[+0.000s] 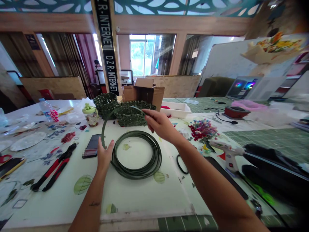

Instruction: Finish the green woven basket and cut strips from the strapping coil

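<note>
A coil of flat dark green weaving strip (pixel 158 161) lies on the light tablecloth in front of me. One length of it rises on the left and arches over towards the right. My right hand (pixel 160 125) pinches this raised length near its right end, above the coil. Lower on the arch, my left hand (pixel 105 153) loosely holds the strip between thumb and fingers, at the coil's left edge. Behind the coil stand an oblong woven green basket (pixel 131 117) and a rounder woven basket (pixel 105 104).
Red-handled cutters (pixel 56 167) and a phone (pixel 93 146) lie left. A lidded jar (pixel 91 116) and a cardboard box (pixel 158 96) stand behind. At right are dried flowers (pixel 204 130), a glue gun (pixel 229 154), a black ring (pixel 181 164) and a dark tablet-like slab (pixel 227 177).
</note>
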A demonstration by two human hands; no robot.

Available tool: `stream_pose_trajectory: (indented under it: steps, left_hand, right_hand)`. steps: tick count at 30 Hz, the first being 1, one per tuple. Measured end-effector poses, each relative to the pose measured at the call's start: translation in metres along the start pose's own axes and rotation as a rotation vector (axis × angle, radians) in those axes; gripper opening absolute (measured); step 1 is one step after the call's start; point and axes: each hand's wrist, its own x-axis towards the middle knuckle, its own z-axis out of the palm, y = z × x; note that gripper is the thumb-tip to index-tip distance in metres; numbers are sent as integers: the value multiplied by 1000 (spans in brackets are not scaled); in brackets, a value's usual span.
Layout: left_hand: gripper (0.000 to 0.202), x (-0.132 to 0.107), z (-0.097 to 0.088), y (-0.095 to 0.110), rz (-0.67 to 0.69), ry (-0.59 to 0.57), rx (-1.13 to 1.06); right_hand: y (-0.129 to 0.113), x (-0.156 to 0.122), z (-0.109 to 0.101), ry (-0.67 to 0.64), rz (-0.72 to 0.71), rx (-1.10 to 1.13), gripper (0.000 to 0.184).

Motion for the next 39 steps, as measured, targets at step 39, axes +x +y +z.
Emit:
stream_pose_trajectory:
  steps: [39]
  left_hand:
    - [17,24,-52,26,83,408,-398]
  right_hand:
    - [109,-113,36,-170,172,-777,25]
